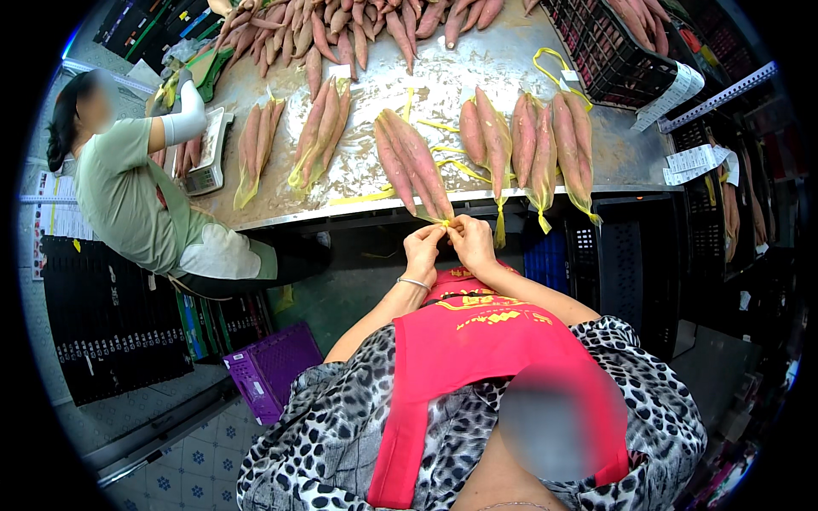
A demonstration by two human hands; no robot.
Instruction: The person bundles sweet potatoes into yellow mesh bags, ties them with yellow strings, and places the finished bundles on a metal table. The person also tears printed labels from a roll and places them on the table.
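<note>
A yellow mesh bag of long pink sweet potatoes (pixel 411 162) lies at the steel table's front edge, its gathered end hanging over. My left hand (pixel 423 250) pinches that yellow end from the left, a silver bangle on the wrist. From the right, my right hand (pixel 471 244) pinches it too, fingertips meeting the left hand's at the knot. Similar bags lie either side: two to the left, including one nearby (pixel 320 132), and several to the right (pixel 486 136). Loose yellow mesh strips lie between them.
At left, a co-worker (pixel 119 179) stands by a scale (pixel 208 175). Loose sweet potatoes (pixel 298 30) pile at the table's back. A black crate of them (pixel 609 55) sits back right. Below are a purple crate (pixel 264 375), black crates and a blue crate (pixel 545 264).
</note>
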